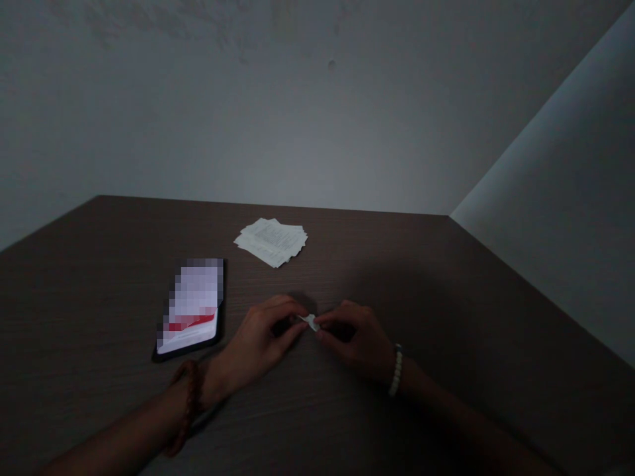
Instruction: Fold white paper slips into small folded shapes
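Observation:
A small piece of white paper (311, 322) is pinched between my two hands, just above the dark wooden table (297, 423). Thumb and fingers of my left hand (262, 334) grip its left side. On its right side, the fingertips of my right hand (360, 337) close on it. The paper looks folded or crumpled; the fingers cover much of it. Beyond my hands lies a loose stack of printed paper slips (272, 242), spread at the edges.
Left of my left hand lies a phone (191, 307) with its screen lit and partly blurred out. A pale wall (278, 132) borders the table's far edge, and another wall (560, 218) runs along the right side.

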Tool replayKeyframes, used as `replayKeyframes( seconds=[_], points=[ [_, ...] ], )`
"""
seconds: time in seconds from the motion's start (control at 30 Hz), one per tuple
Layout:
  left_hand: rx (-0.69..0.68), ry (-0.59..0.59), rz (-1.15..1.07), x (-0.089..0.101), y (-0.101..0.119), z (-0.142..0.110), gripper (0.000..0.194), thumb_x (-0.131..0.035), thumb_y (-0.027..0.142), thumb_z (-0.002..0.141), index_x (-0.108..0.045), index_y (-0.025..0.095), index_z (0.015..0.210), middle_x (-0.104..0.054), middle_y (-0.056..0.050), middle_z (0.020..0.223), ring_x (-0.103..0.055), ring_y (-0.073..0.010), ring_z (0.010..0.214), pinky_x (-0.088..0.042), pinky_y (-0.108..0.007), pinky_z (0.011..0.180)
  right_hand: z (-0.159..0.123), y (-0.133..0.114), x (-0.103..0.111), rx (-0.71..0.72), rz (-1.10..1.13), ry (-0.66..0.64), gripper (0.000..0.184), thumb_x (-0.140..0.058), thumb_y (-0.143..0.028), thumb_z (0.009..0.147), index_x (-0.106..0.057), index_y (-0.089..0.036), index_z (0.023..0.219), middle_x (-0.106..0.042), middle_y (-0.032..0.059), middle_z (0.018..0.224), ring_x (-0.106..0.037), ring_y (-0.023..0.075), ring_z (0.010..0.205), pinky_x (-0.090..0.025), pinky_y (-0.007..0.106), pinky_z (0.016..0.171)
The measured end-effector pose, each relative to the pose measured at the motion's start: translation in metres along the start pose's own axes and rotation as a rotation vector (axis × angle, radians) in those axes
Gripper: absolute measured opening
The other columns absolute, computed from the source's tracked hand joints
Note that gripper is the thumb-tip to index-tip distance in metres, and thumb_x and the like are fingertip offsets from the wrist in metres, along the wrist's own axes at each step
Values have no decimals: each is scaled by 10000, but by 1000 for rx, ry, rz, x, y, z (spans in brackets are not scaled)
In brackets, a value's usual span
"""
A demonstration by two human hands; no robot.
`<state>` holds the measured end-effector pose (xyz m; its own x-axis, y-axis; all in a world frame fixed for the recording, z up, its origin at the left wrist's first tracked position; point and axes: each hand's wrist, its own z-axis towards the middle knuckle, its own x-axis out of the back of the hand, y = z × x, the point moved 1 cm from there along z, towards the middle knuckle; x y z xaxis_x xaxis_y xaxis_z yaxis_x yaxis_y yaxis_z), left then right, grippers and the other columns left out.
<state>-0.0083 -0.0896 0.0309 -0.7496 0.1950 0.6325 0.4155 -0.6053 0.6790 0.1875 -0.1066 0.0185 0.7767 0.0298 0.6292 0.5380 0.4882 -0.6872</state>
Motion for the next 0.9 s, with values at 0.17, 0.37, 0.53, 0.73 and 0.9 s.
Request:
replayKeyframes(
  seconds=[0.17, 0.37, 0.53, 0.73, 0.9],
  points=[
    [95, 14, -1, -1, -2, 0, 141, -598, 227, 825, -652, 187, 948, -674, -26, 865, -626, -149, 752, -506, -277, 667, -1, -1, -1, -7, -17, -8, 179, -678, -186, 740, -710, -220, 913, -689, 11, 699, -570, 139, 616, -420, 268, 601],
    [115, -23, -28, -1, -5, 0, 139, -608, 220, 819, -668, 187, 940, -677, -27, 861, -626, -151, 770, -505, -287, 685, 0, -2, 0, -14, -7, 2, 164, -680, -192, 738, -712, -215, 896, -672, 9, 682, -552, 126, 576, -420, 259, 585],
    [130, -34, -36, 0, -3, 1, 133, -603, 203, 817, -669, 180, 930, -664, -24, 856, -616, -146, 772, -499, -290, 697, 0, -3, 0, -26, -1, -8, 176, -687, -187, 736, -714, -209, 909, -669, 12, 688, -560, 129, 587, -427, 271, 605],
    [124, -19, -38, -1, -3, 0, 135, -628, 199, 794, -663, 183, 924, -663, -18, 851, -610, -144, 760, -491, -277, 681, -2, -1, -1, -36, 9, -19, 184, -683, -195, 746, -714, -224, 924, -680, 16, 714, -559, 143, 627, -428, 271, 602],
    [121, -26, -67, -1, -5, 0, 120, -616, 221, 812, -655, 175, 916, -658, -21, 849, -602, -142, 754, -479, -271, 667, -2, 0, -2, -27, 11, -16, 185, -682, -185, 745, -716, -224, 923, -681, 13, 706, -547, 138, 609, -424, 270, 600]
  ],
)
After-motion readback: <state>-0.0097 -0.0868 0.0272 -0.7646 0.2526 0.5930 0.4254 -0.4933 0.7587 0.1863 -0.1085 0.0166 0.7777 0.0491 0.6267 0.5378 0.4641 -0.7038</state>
